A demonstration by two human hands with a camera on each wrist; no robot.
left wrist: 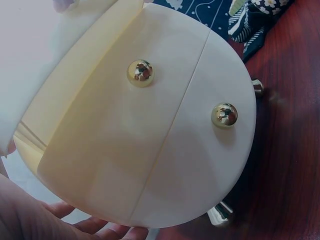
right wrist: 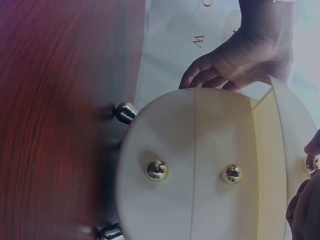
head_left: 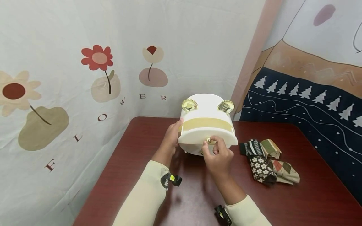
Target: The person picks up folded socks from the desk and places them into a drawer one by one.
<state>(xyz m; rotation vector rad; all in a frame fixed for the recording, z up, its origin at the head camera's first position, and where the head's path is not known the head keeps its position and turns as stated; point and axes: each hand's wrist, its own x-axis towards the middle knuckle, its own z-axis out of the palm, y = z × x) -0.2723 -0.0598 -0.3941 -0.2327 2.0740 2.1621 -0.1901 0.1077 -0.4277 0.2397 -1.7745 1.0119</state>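
A small white rounded drawer chest with gold round ears and gold knobs stands on the table. Its top drawer juts out past the lower fronts, as both wrist views confirm. My right hand pinches that drawer's gold knob between thumb and index finger. Against the chest's left side rests my left hand; its fingers lie along the side near the front edge. Two lower fronts, each with a gold knob, sit flush. What the drawer holds is hidden.
Several rolled patterned socks, among them a black floral one and a beige argyle one, lie right of the chest on the dark red table. Gold feet support the chest. A flower-printed curtain hangs behind.
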